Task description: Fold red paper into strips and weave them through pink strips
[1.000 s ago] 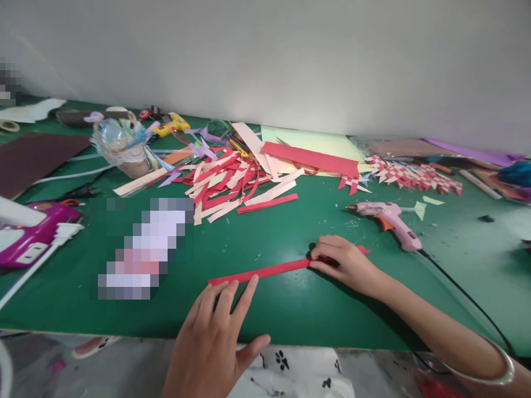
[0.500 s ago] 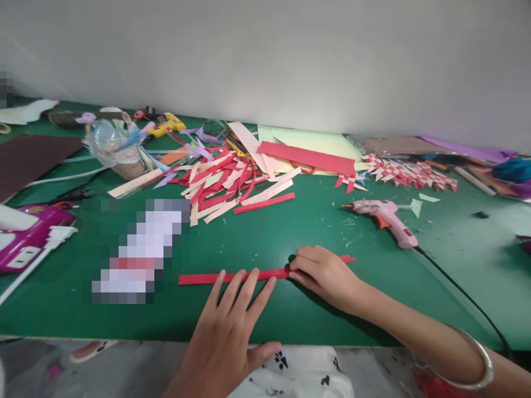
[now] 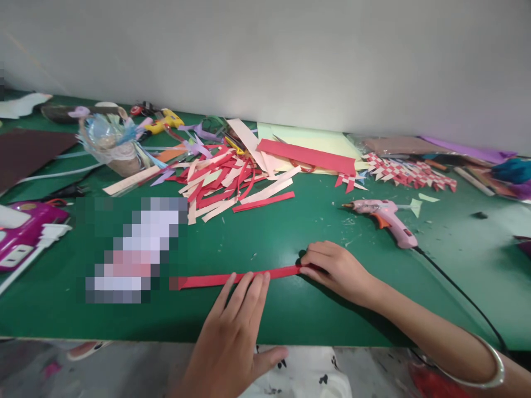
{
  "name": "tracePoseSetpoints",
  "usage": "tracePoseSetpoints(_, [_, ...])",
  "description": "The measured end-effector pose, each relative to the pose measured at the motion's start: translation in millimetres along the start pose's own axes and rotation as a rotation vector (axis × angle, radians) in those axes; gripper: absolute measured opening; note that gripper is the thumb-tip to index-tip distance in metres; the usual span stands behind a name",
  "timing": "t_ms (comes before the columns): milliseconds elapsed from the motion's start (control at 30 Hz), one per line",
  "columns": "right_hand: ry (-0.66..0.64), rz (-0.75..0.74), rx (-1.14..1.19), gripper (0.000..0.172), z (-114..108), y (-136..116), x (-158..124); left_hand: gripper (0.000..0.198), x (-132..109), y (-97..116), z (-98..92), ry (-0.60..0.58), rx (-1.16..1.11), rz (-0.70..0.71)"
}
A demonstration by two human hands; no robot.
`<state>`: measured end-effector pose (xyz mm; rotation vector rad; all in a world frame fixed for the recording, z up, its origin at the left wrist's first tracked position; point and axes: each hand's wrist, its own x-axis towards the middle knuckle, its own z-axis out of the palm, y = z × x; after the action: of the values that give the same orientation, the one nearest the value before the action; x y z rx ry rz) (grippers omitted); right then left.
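A narrow red paper strip [image 3: 203,281] lies nearly level across the green table in front of me. My left hand [image 3: 235,323] rests palm down, its fingers stretched out and their tips on the strip's middle. The strip's right end is pinched by my right hand [image 3: 338,273], thumb against fingers; what lies under those fingers is hidden. A small dark round spot shows beside the right fingertips, too unclear to name. To the right of that hand lies a pink hot glue gun [image 3: 385,215] with its black cord running toward the table edge.
Behind my hands is a heap of red and pale pink paper strips [image 3: 224,179]. Woven red-and-white pieces [image 3: 410,171] lie at the back right. A purple power strip [image 3: 25,235] is at the left. A blurred-out patch [image 3: 141,249] hides something left of the strip.
My right hand has slid slightly right along the strip, and the end that stuck out beyond it no longer shows. The left fingers have drawn closer together and moved a little right.
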<state>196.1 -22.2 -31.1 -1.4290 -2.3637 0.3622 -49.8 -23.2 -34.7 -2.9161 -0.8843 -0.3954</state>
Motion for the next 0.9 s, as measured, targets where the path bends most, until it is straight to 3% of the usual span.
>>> tracePoseSetpoints(400, [-0.025,0.028,-0.130,0.024,0,0,4,0.080,1,17,-2.2,-0.065,-0.001,-0.205])
tracePoseSetpoints(900, [-0.052,0.083,-0.148,0.021,0,-3,8,0.086,7,22,-1.6,-0.128,-0.007,-0.240])
